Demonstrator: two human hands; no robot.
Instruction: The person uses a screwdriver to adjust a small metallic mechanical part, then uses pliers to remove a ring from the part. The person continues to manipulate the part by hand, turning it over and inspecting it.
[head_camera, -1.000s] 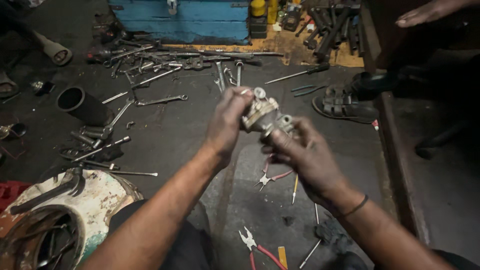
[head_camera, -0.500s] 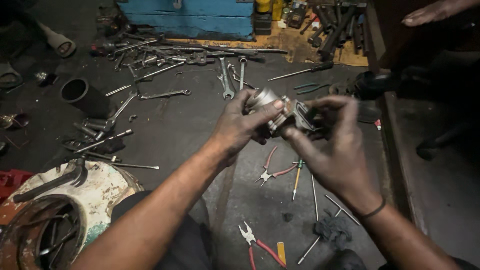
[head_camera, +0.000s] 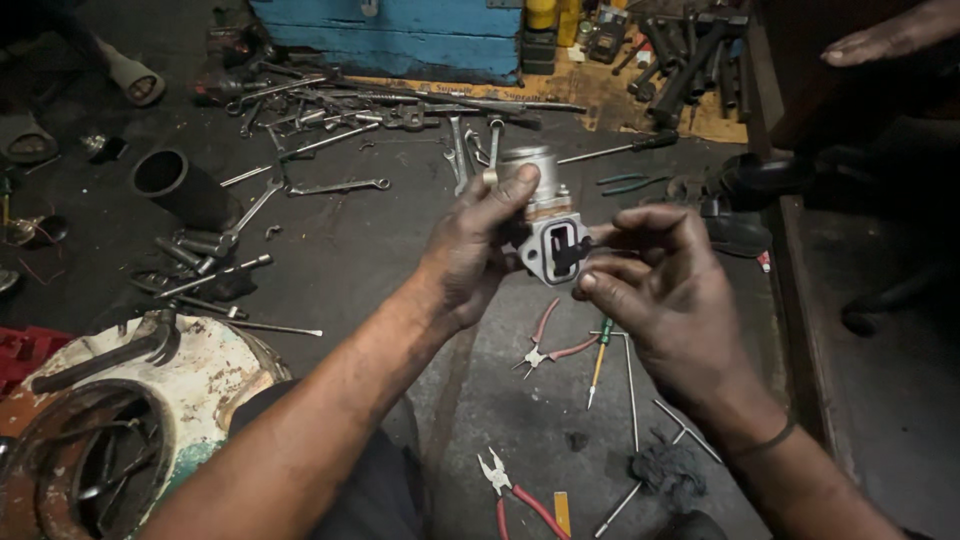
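Far left, on the floor: a rusty round drum (head_camera: 150, 390) with chipped white paint, a black pipe section (head_camera: 180, 185) behind it, loose wrenches (head_camera: 335, 187) scattered between.
Left hand (head_camera: 470, 255): fingers wrapped around the metal pump part (head_camera: 545, 215) — thumb up on its rounded top, held above the dark floor at mid-frame.
Pump part: grey cast body, flat flange with a dark slot facing the camera.
Right hand (head_camera: 665, 300): fingers half-curled, fingertips (head_camera: 605, 237) touching the flange edge — not closed round it.
Below the hands: red-handled pliers (head_camera: 545, 350), a green screwdriver (head_camera: 598, 360).
Top right: another person's hand (head_camera: 885, 40) on a bench.
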